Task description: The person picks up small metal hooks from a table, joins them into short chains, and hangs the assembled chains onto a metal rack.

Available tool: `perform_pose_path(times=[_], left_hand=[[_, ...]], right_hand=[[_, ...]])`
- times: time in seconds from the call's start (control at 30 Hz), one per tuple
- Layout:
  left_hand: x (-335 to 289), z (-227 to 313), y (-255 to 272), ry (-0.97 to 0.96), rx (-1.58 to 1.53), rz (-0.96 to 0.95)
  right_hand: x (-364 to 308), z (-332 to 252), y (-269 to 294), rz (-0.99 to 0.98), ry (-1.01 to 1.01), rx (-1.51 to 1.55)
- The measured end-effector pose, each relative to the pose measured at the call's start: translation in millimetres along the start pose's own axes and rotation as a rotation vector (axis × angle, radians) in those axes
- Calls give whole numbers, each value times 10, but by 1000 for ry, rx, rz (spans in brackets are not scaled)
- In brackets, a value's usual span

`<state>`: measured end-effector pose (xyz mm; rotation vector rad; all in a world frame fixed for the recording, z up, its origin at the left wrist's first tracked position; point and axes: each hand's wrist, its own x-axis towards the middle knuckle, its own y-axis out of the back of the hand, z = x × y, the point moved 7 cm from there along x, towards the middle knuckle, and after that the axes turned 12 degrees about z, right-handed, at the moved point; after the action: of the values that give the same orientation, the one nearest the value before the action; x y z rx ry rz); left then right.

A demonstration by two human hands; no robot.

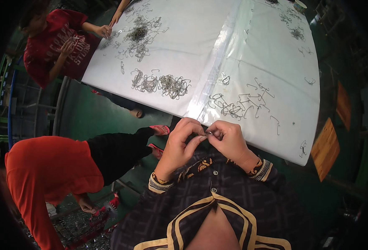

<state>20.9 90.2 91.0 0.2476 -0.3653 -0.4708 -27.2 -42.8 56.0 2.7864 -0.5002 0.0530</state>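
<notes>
My left hand (183, 141) and my right hand (230, 141) meet at the near edge of the white-covered table (171, 46). Both are closed, thumbs against forefingers, pinching a small shiny piece of metal wire (209, 133) between them. Most of this piece is hidden by the fingertips, so its full shape cannot be made out. Just beyond my right hand lie loose bent wire hooks (255, 99), scattered and partly tangled. A denser heap of wire hooks (174, 86) sits farther left, beyond my left hand.
More wire hooks (139, 33) cover the far left, beside a person in a dark red shirt (63, 46). Another person in an orange top (54, 166) bends down at my left. Clear tape (221, 50) crosses the table. Wooden boards (326, 150) stand beyond its right edge.
</notes>
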Motion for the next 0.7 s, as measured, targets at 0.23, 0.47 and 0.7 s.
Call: perform_pose_path(times=[0.23,0.47,0.7], left_hand=[[5,-3,-35,6,23,-51],[32,66,-44,-93,84,-18],[-8,139,-49,-104,44,12]], right_hand=[[-15,-14,-9,-22,19,2],[-45,27,-65,-56,2,9],[38,-31,77,-67,61,138]])
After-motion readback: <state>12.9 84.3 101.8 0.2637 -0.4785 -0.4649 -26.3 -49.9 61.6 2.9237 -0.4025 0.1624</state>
